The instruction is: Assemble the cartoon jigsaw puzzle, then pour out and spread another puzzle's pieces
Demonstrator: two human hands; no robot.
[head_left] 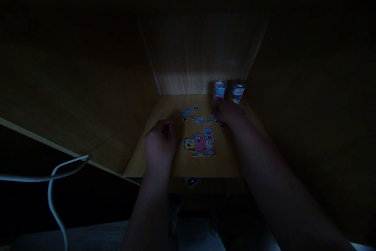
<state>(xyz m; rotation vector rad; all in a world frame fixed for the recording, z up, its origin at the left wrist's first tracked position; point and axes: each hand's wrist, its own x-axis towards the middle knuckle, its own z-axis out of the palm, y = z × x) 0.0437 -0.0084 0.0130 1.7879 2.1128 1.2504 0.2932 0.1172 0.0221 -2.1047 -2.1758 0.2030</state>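
Observation:
A partly joined cartoon jigsaw puzzle [200, 144] lies on the wooden surface, showing a yellow, a pink and a white-suited figure. Left of it, my left hand [160, 141] is closed with curled fingers; whether anything is in them is hidden. My right hand [229, 111] reaches over the loose pieces at the right, in front of two containers. Its fingers are dark and mostly hidden, so I cannot see what they hold. Several loose puzzle pieces [201, 118] are scattered behind the joined part. One small piece group [196, 107] sits farther back.
A clear-topped picture canister [219, 89] and a second canister [237, 92] stand at the back right. Wooden panels [205, 55] enclose the surface at the back and sides. A small lit device [192, 181] is below the front edge. A white cable [50, 192] hangs at the left.

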